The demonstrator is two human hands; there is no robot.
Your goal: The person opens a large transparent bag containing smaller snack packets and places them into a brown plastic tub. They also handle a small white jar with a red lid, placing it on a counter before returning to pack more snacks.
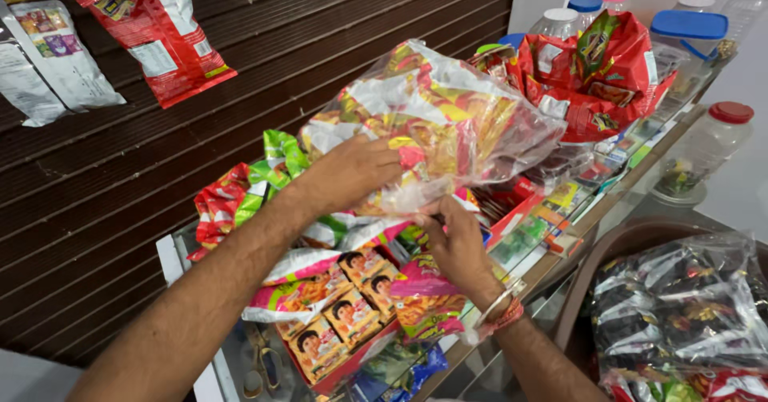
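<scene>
Nearest the camera, at the lower right, a clear plastic bag of dark, silver-striped sachets (pixel 680 306) lies in a brown round basket (pixel 608 250). On the near part of the long, crowded shop desk (pixel 560 260), an open red carton of small orange-yellow biscuit packets (pixel 340 318) stands just left of a pink-and-orange snack pouch (pixel 424 298).

Above these, the right hand (pixel 456 246), wearing a red thread and a metal bangle at the wrist, is clenched on the lower edge of a large clear plastic bag packed with red-and-yellow snack packets (pixel 436 122). The left hand (pixel 348 170) grips the same bag at its left side, fingers (pixel 384 162) curled into the plastic. The bag is held in the air over the middle of the desk, tilted up to the right.

Behind it, a green-and-red strip of pouches (pixel 268 166) lies at the left. Further right sits a red bundle of snack packets (pixel 596 78), then clear plastic jars with blue, pink and red lids (pixel 688 26). On the brown ribbed shutter (pixel 320 34), a red snack bag (pixel 156 38) hangs.
</scene>
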